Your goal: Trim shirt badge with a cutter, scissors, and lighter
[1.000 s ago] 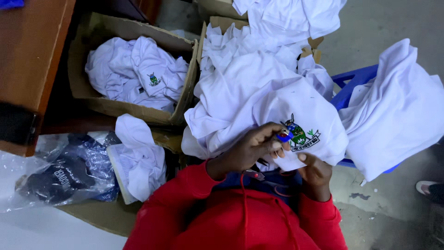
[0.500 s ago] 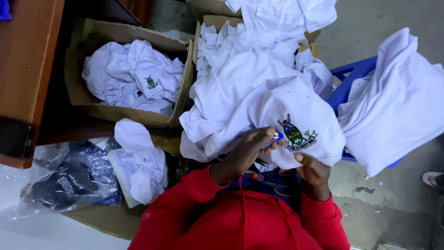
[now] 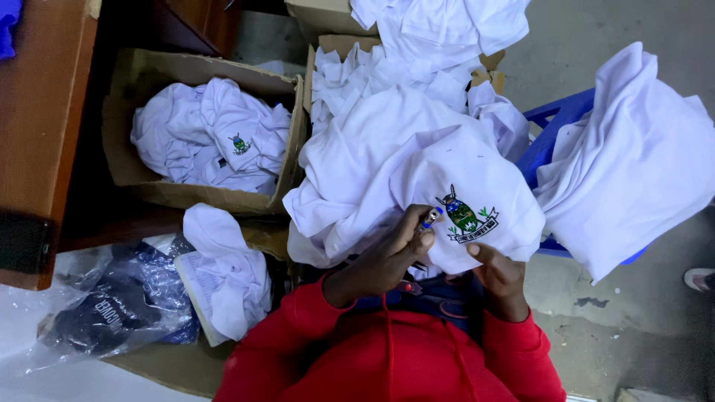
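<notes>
Pinching small tool (image 3: 430,218) between fingers (image 3: 414,225), beside crest (image 3: 466,217)

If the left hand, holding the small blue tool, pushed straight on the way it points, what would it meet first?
Most likely the embroidered crest on the white shirt: the left hand aims its blue tool up and right, right beside the crest. Depth is hard to judge.
</notes>
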